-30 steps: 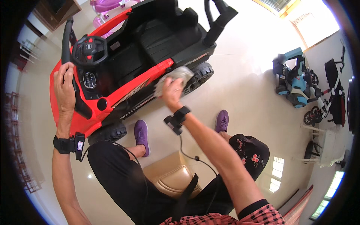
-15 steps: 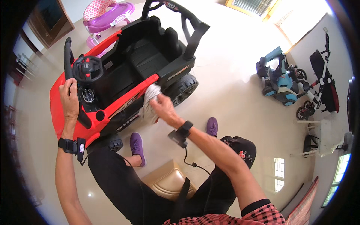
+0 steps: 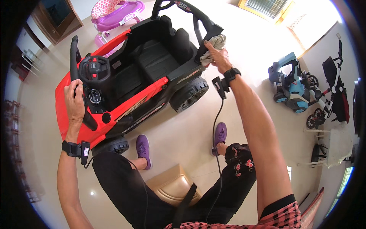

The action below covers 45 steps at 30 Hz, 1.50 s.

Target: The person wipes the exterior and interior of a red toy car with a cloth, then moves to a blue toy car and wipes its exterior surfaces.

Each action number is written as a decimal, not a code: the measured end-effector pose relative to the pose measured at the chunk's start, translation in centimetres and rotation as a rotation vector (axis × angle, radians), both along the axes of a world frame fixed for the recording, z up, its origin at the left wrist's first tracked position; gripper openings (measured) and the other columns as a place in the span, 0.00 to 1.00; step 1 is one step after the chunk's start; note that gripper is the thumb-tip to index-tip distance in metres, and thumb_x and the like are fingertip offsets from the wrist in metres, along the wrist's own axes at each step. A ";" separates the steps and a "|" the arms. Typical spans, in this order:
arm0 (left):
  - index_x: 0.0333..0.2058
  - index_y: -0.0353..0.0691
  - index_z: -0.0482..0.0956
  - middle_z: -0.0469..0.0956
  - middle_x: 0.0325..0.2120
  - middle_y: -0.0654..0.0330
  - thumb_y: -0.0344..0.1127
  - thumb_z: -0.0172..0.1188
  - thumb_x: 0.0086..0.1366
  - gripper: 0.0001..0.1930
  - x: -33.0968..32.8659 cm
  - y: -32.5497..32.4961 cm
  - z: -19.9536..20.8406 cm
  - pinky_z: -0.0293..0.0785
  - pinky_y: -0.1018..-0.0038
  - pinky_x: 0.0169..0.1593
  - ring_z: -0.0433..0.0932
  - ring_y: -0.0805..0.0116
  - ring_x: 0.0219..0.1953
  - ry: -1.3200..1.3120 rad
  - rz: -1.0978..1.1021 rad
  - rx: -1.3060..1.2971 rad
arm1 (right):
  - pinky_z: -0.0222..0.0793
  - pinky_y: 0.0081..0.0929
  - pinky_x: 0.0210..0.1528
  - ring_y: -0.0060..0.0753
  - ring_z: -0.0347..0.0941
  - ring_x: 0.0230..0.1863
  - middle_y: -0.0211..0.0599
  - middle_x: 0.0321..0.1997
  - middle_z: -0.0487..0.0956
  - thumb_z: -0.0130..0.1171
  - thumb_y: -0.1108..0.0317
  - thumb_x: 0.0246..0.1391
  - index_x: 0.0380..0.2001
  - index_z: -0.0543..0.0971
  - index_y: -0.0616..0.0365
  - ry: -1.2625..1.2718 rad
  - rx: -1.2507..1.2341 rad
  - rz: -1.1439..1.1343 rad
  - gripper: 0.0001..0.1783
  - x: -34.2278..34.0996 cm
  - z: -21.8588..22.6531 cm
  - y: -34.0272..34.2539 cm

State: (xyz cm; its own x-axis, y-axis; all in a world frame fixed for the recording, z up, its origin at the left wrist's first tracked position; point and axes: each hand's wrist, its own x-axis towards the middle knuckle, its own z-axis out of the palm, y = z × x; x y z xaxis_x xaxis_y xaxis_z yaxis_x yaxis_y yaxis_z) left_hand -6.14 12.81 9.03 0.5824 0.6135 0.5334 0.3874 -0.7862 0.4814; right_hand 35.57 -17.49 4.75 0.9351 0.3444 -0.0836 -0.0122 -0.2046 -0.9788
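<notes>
A red and black ride-on toy car point(image 3: 141, 100) stands in front of me, its steering wheel point(image 3: 94, 69) to the left and its black seat point(image 3: 156, 63) in the middle. My left hand point(image 3: 74, 100) is closed round the black windshield frame point(image 3: 75, 57) at the front of the car. With my right hand point(image 3: 220, 57) I grip a grey-white cloth point(image 3: 213, 47) and press it against the black roll bar point(image 3: 206, 36) at the rear. The cloth wraps partly round the bar, and part of it is hidden behind my fingers.
A gold padded stool point(image 3: 173, 187) lies between my legs. A purple baby walker point(image 3: 118, 17) stands beyond the car. On the right are a blue and grey ride-on toy point(image 3: 291, 84), a folded stroller point(image 3: 335, 84) and a white small table point(image 3: 337, 143). Cables hang from both wrist devices.
My right hand has carried the cloth from the car's red side edge up and rightward to the rear roll bar. My left hand keeps its hold. The view has shifted slightly.
</notes>
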 end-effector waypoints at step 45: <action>0.43 0.46 0.77 0.67 0.45 0.46 0.35 0.59 0.56 0.14 0.6 0.0 3.1 0.66 0.58 0.55 0.67 0.45 0.53 0.465 0.133 0.045 | 0.70 0.27 0.32 0.24 0.72 0.29 0.30 0.29 0.77 0.70 0.66 0.43 0.30 0.79 0.62 0.199 0.202 -0.094 0.13 -11.3 -0.7 -9.4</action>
